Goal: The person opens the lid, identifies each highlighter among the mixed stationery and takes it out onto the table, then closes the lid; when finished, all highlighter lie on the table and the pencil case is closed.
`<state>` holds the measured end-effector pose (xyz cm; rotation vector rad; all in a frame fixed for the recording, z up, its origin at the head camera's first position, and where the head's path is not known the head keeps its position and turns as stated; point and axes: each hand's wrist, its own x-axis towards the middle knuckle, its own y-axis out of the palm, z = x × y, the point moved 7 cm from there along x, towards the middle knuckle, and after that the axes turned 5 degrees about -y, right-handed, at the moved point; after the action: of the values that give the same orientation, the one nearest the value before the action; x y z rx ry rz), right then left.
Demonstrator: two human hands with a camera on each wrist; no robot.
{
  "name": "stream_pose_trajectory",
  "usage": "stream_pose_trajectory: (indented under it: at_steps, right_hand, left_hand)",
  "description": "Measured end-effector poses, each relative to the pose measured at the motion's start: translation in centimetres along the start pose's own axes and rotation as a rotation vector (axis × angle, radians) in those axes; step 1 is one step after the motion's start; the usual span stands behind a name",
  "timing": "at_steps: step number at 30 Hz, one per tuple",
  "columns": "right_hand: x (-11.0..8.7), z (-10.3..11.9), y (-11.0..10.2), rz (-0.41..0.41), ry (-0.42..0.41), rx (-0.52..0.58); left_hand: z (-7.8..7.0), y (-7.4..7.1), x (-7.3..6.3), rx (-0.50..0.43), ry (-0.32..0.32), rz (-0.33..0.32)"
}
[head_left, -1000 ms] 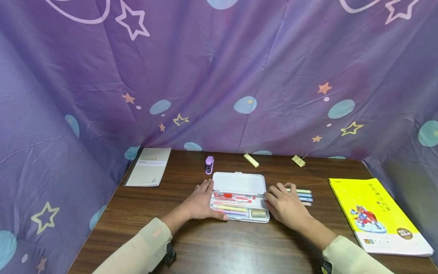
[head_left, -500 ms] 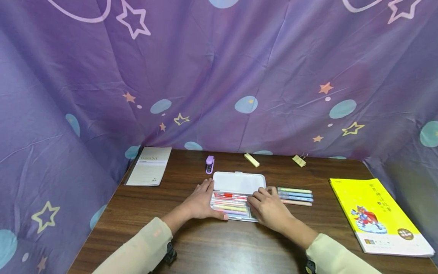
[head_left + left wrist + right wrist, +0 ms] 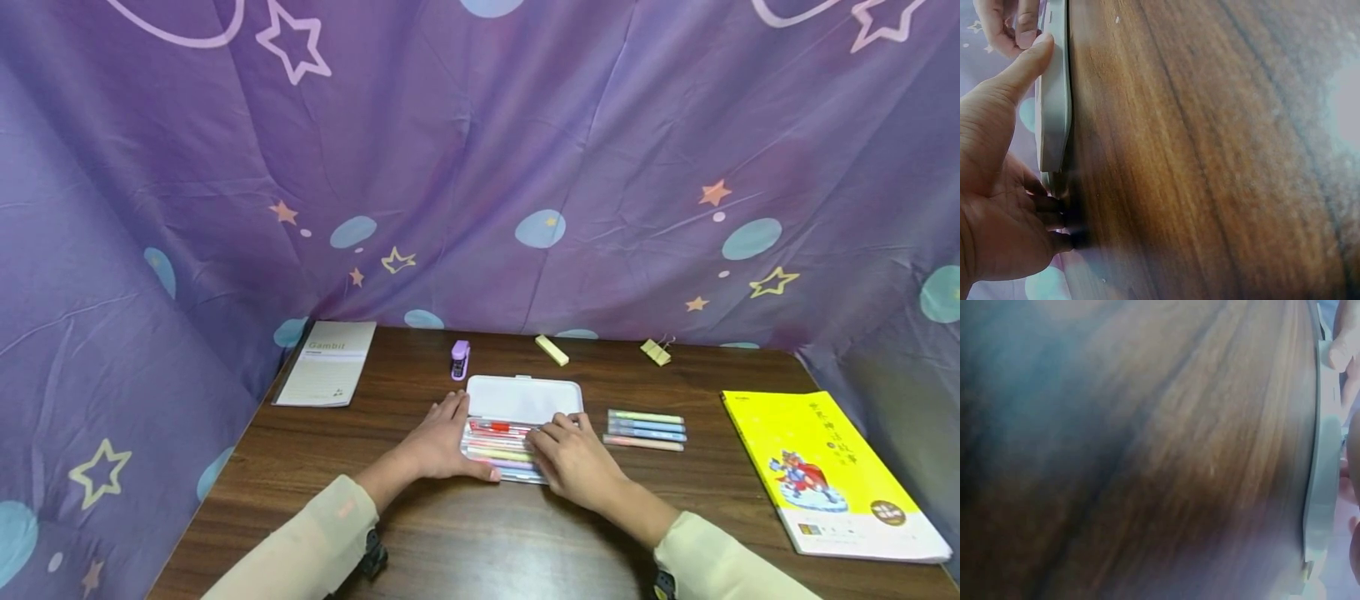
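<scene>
A white pencil case [image 3: 517, 397] lies on the table with its lid folded back. Red-marked and pastel pens [image 3: 498, 454] fill its left part. My left hand [image 3: 447, 446] holds the case by its left end, fingers along the side and thumb on the front edge. In the left wrist view, that thumb [image 3: 1038, 53] presses the rim of the case [image 3: 1054, 119]. My right hand [image 3: 573, 457] reaches over the case's right part with bent fingers. Its fingertips touch the pens or the tray, but whether they pinch a pen is hidden. Several pastel pens [image 3: 645, 429] lie to the right.
A purple stapler [image 3: 460, 360], a pale yellow block [image 3: 552, 350] and a binder clip [image 3: 656, 352] lie behind the case. A notebook [image 3: 326, 367] is at the back left. A yellow book [image 3: 828, 467] lies at the right, and a purple curtain [image 3: 480, 183] stands behind the table.
My right hand has moved left, from the case's right edge to over its pens. The pens on the table at the right are now uncovered. My left hand stays put.
</scene>
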<state>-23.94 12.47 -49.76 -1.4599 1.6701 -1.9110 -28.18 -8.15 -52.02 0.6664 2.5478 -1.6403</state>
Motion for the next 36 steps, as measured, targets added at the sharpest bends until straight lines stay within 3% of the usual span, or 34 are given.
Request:
stream_pose_trajectory:
  at_steps: [13,18,26,36]
  right_hand:
    - [0.17,-0.14,-0.26,-0.032,0.064,0.066]
    - [0.24,0.10,0.06,-0.003,0.063,0.106]
    - [0.42,-0.10,0.49,0.075,0.137,0.099]
    - [0.46,-0.04,-0.04,-0.003,0.164,0.170]
  left_hand:
    - [-0.13,-0.33,-0.19,-0.007,0.001,-0.002]
    - [-0.04,-0.11,-0.09,-0.004,-0.010,0.008]
    - [-0.23,-0.31,-0.15,-0.021,0.012,-0.007]
    - [-0.14,-0.20,-0.13,-0.019,-0.007,0.005]
